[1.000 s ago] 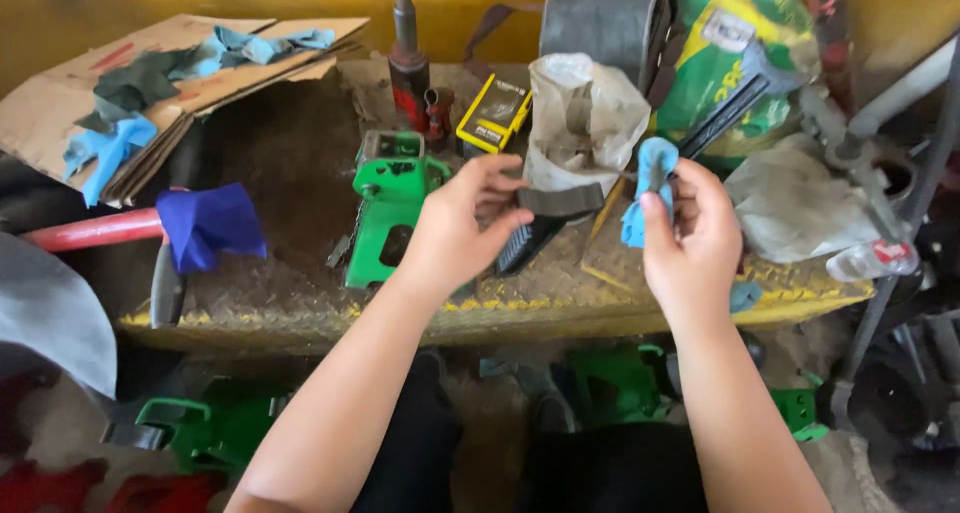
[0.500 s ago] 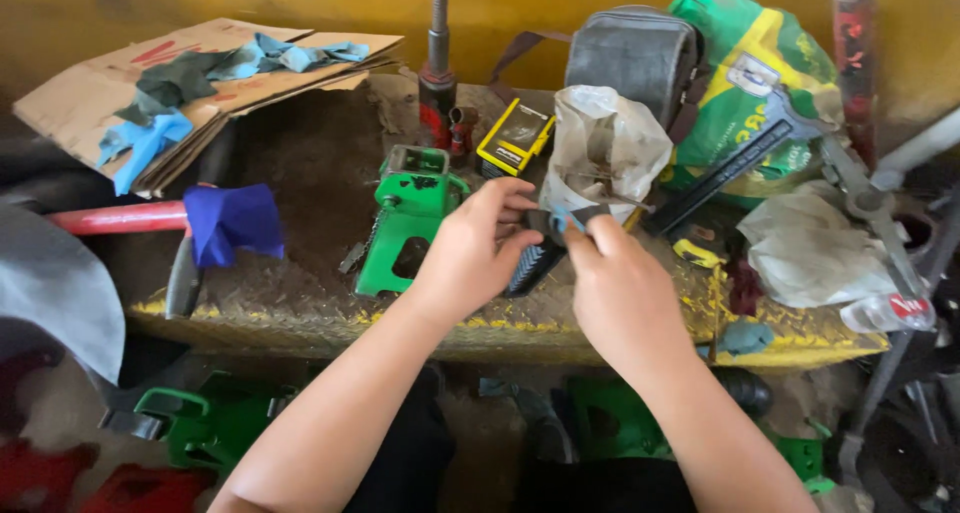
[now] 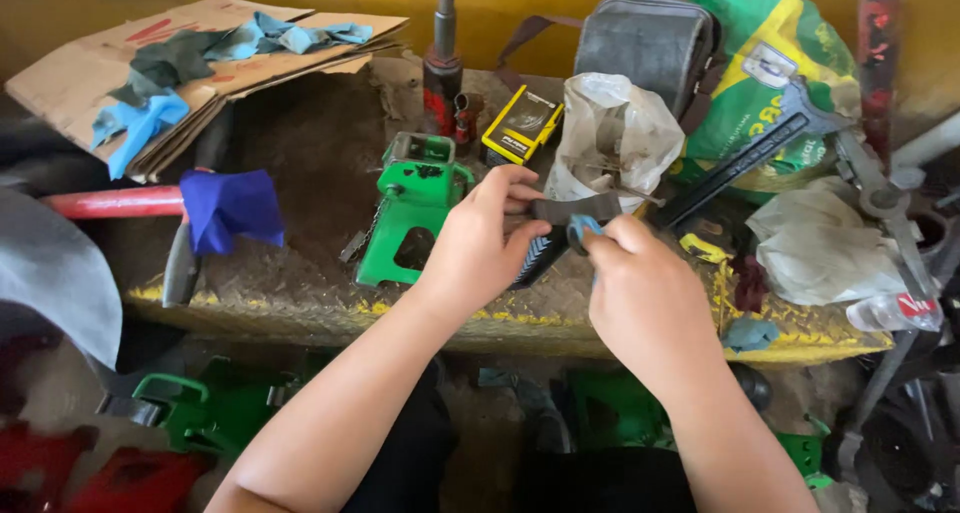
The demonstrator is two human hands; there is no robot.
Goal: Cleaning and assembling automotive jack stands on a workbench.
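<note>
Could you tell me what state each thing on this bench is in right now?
Left hand: gripping a dark strip.
Right hand: pinching a blue piece.
Plastic bag: open, upright.
Black pouch: closed.
Cardboard: flattened, rags on top.
Green part: lying flat.

A green metal bracket (image 3: 412,213) stands on the dirty bench (image 3: 300,163), just left of a yellow-and-black box (image 3: 520,126); behind them rises a red-based jack post (image 3: 441,68); far left, flattened cardboard (image 3: 90,68) carries blue and grey rags (image 3: 215,48); a blue cloth (image 3: 230,208) wraps a red-handled tool (image 3: 110,203); at the back — a grey pouch (image 3: 645,43) beside a green sack (image 3: 790,63); right, a crumpled clear bag (image 3: 820,248).
</note>
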